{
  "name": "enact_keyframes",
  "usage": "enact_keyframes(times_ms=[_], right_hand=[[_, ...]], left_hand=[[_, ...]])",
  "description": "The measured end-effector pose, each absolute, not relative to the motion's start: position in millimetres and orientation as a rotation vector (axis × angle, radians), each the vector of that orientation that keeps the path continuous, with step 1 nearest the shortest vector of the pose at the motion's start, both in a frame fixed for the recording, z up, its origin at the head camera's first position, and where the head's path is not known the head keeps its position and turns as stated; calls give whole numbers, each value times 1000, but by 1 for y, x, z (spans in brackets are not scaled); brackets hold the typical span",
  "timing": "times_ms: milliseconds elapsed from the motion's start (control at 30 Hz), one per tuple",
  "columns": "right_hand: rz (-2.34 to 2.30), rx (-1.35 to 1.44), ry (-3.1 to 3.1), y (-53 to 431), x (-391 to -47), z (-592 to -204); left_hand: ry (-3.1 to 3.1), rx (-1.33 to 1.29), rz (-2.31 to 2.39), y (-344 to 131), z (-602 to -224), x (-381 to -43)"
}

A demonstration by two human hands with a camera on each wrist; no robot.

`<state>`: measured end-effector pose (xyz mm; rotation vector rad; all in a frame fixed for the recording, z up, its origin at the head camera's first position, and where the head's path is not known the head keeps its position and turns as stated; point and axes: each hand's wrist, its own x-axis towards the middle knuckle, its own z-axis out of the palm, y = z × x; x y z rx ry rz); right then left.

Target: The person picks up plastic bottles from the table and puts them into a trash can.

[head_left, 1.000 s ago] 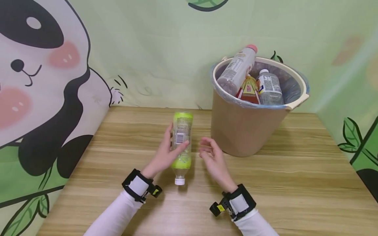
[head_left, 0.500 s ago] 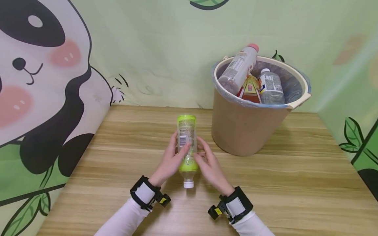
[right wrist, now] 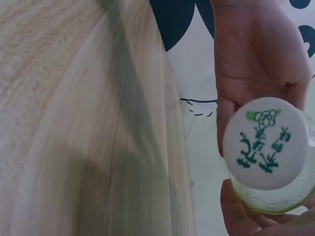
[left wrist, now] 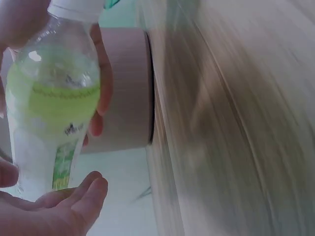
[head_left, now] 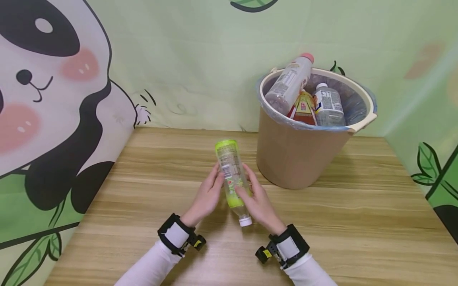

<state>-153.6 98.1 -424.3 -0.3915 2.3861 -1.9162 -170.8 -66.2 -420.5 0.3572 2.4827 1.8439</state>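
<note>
A clear plastic bottle (head_left: 231, 171) with a lime-green label hangs cap-down over the table. Its white cap (head_left: 245, 221) points toward the person and a little right. My right hand (head_left: 258, 202) grips the bottle from the right, thumb across the label and fingers behind it. On the other side my left hand (head_left: 205, 198) touches the bottle with relaxed fingers, its thumb at the left edge. In the left wrist view, the left fingers (left wrist: 81, 206) lie beside the label. The right wrist view shows a green flower print on the cap (right wrist: 266, 142).
A tan bin (head_left: 297, 155) with a bluish liner stands at the back right. Inside lie a pink-capped bottle (head_left: 286, 85), a red-and-yellow labelled bottle (head_left: 303, 109) and a white-capped clear bottle (head_left: 328, 105). The wood-grain table (head_left: 161, 159) meets a printed panda backdrop (head_left: 200, 63).
The bottle has moved slightly right, and its cap end has swung right. My right hand has come in from beside it and taken hold. My left thumb has slid from the label to its edge.
</note>
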Motion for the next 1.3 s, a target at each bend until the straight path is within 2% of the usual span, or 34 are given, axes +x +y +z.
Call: enact_keyframes(times_ms=[300, 600, 933, 1300], right_hand=[[-1910, -383, 2275, 103, -157, -419], [-1939, -309, 2132, 106, -158, -389], [-2109, -316, 1881, 106, -166, -326], [-2482, -429, 1518, 133, -180, -251]], left_hand=[[2644, 413, 1655, -83, -423, -184], [2737, 450, 1580, -97, -427, -194], [2737, 487, 1648, -100, -426, -196], [2757, 519, 1603, -101, -424, -192]])
